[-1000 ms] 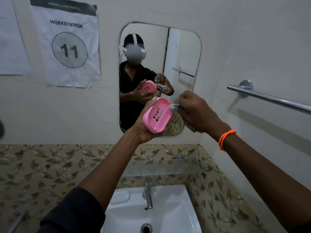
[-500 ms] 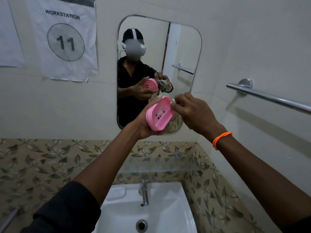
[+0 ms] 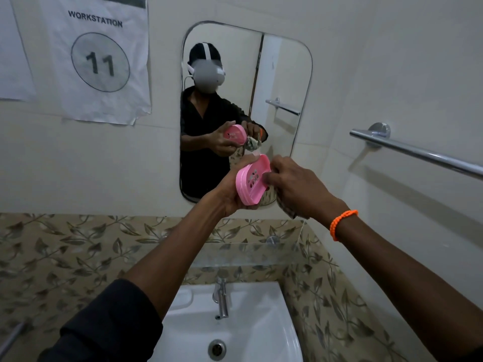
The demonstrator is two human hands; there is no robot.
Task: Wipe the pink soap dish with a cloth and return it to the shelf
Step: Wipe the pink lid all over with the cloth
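Pink soap dish [image 3: 253, 179]: oval, slotted base, held raised in front of the mirror [image 3: 285, 74], tilted on edge with its hollow side turned toward the right. It is cupped from behind and below by the left hand [image 3: 230, 190], whose fingers are curled round the far rim. Cloth [image 3: 283, 205]: patterned, bunched, mostly hidden; it is gripped in the curled fingers of the right hand [image 3: 295, 186], a fold hanging beneath the palm, and a fingertip is pressed to the dish's inner face near the slots. Glass shelf [image 3: 235, 253]: mounted below, well apart from the dish, with nothing seen resting on it; the dish is judged to belong there once wiped. Basin [image 3: 261, 322] and tap [image 3: 222, 299]: directly under the hands. Risks noted: the dish is supported by one hand only, on edge, so a firm push from the cloth could lever it out of the grip and drop it onto the glass or into the basin. The corners and slots could be missed if only the centre is rubbed. The hanging fold could catch the rim.
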